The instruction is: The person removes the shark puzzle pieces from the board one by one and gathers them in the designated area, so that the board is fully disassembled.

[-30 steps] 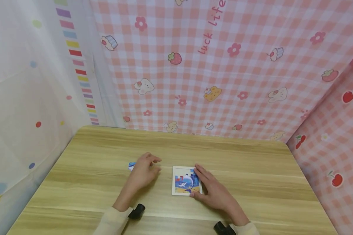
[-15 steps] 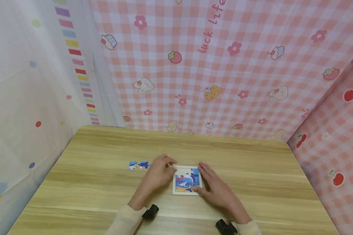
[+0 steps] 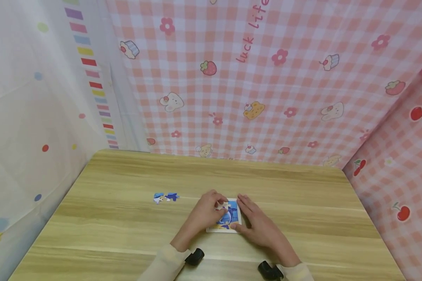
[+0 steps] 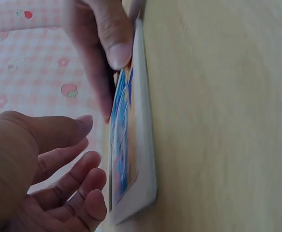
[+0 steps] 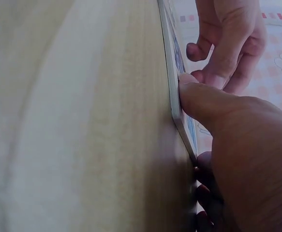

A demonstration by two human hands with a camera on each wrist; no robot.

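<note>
- The puzzle board (image 4: 144, 145) lies flat, below the left fingertips and beside the right palm; it looks light, stiff and prone to sliding, best held by its rim.
- The right hand (image 3: 258, 226) holds its side, thumb over the near corner, fingers reaching to the far one.
- The left hand (image 3: 206, 210) has curled fingers with the thumb near them; whether they pinch anything, I cannot tell.
- Two loose pieces (image 3: 171, 196) lie well left of those fingers.

A cloth-walled booth: wood-grain table (image 3: 119, 226), pink checked hanging (image 3: 246, 86), dotted white sheet (image 3: 24, 117).
</note>
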